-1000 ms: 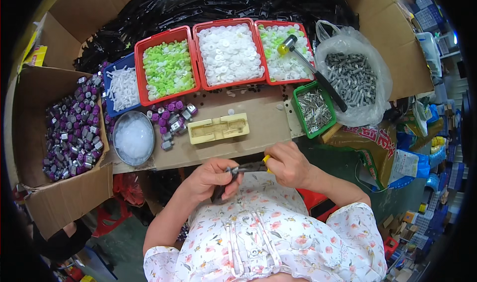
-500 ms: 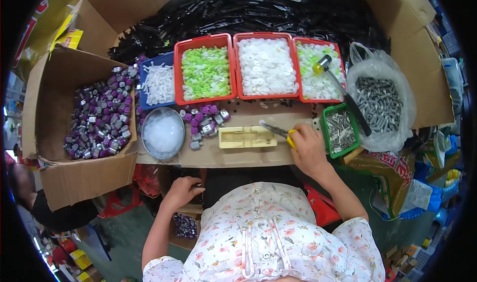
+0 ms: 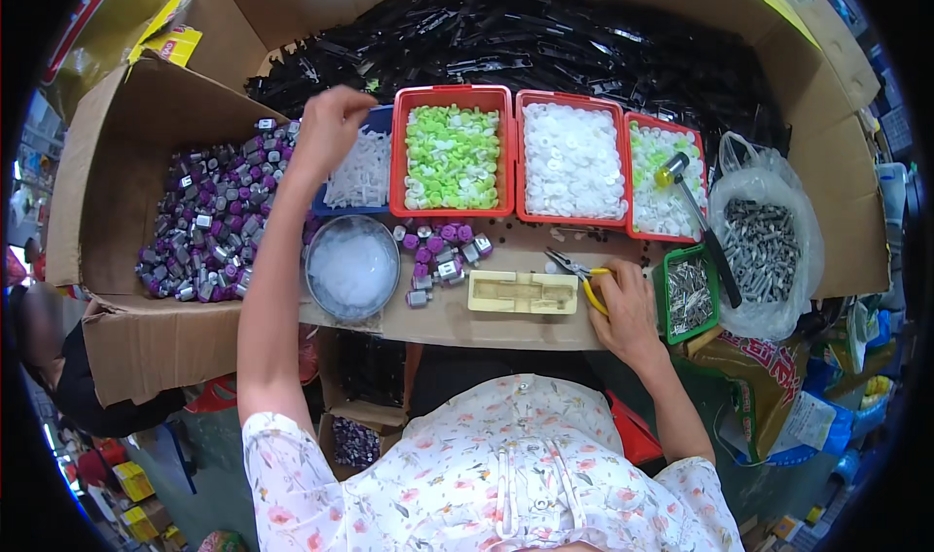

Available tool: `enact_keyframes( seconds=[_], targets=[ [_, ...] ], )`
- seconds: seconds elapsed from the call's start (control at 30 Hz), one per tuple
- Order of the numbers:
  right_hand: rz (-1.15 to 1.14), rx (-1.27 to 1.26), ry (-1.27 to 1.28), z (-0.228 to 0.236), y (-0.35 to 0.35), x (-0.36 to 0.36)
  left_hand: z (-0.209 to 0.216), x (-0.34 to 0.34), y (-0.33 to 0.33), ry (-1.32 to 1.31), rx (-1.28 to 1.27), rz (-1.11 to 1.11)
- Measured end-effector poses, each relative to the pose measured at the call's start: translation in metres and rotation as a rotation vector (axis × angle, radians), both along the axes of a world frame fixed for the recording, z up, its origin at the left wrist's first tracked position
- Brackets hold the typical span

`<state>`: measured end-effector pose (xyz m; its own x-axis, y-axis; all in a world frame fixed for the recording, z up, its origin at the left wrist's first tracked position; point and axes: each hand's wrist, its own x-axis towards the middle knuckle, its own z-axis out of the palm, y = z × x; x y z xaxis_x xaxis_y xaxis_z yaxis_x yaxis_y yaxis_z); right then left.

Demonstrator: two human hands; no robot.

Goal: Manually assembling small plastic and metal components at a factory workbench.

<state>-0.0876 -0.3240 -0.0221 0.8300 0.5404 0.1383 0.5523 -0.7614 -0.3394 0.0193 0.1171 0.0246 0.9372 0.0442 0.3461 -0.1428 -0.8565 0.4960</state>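
Note:
My left hand (image 3: 329, 134) is stretched out over the far left corner of the blue tray (image 3: 319, 205) of small white plastic pieces (image 3: 360, 173), by the black plastic parts (image 3: 467, 41). Its fingers are bent together; anything in them is hidden. My right hand (image 3: 628, 309) rests on the cardboard-topped table, closed round yellow-handled pliers (image 3: 595, 294). The plier jaws are parted and point up and left. A small white disc (image 3: 552, 268) lies by the jaws. Just left of the pliers sits a cream rectangular block (image 3: 522, 292) with a recessed channel.
Red trays hold green pieces (image 3: 452, 153), white discs (image 3: 574, 163) and mixed ones (image 3: 652, 202), with a hammer (image 3: 715, 246) across. Metal pins (image 3: 689, 294) fill a green basket; a plastic bag holds grey parts (image 3: 759, 246). Purple-and-grey parts (image 3: 214, 221) fill a carton beside a white-filled bowl (image 3: 352, 265).
My left hand has risen from below the table edge to the far side of the blue tray. The pliers have drawn back from the white disc, and their jaws have spread. The view has shifted.

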Motion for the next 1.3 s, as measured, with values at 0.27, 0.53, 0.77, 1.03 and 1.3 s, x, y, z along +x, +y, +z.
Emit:
enact_keyframes(
  seconds=[0.27, 0.53, 0.77, 1.03, 1.3],
  targets=[
    [0.02, 0.035, 0.069, 0.003, -0.006, 0.003, -0.013, 0.08, 0.038, 0.414, 0.257, -0.063],
    [0.04, 0.059, 0.129, 0.01, -0.009, 0.002, 0.029, 0.037, 0.012, -0.085, 0.253, -0.086],
    [0.032, 0.2, 0.079, 0.017, -0.01, 0.003, 0.022, -0.108, -0.139, -0.261, 0.127, -0.303],
    [0.182, 0.324, -0.096, 0.021, 0.034, 0.003, -0.06, -0.171, -0.2, -0.115, 0.145, -0.296],
    [0.32, 0.151, -0.232, 0.003, 0.043, 0.003, -0.075, -0.187, -0.205, -0.056, 0.17, -0.187]
  ],
)
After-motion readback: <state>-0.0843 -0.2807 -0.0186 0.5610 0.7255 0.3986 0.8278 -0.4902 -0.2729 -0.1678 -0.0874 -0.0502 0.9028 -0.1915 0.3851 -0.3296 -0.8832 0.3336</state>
